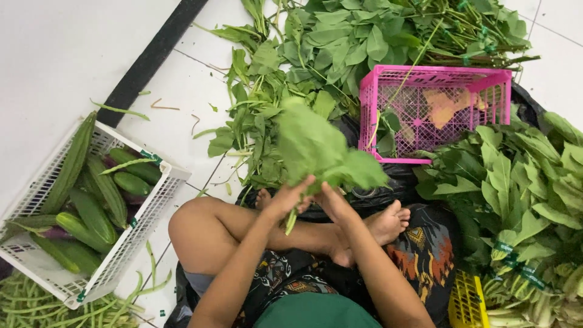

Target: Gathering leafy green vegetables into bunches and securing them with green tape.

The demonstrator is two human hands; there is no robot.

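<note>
Head view shows you sitting cross-legged on the white tiled floor (61,54). Your left hand (290,197) and right hand (331,203) each have a closed grip on the thin stems of a bunch of leaves (319,152), held up over your lap; the leaves are wide, soft and green. Behind it stands a pink plastic basket (425,76) with a grid of small holes. To your left, a white plastic crate (155,197) holds long, smooth cucumbers (94,212).
</note>
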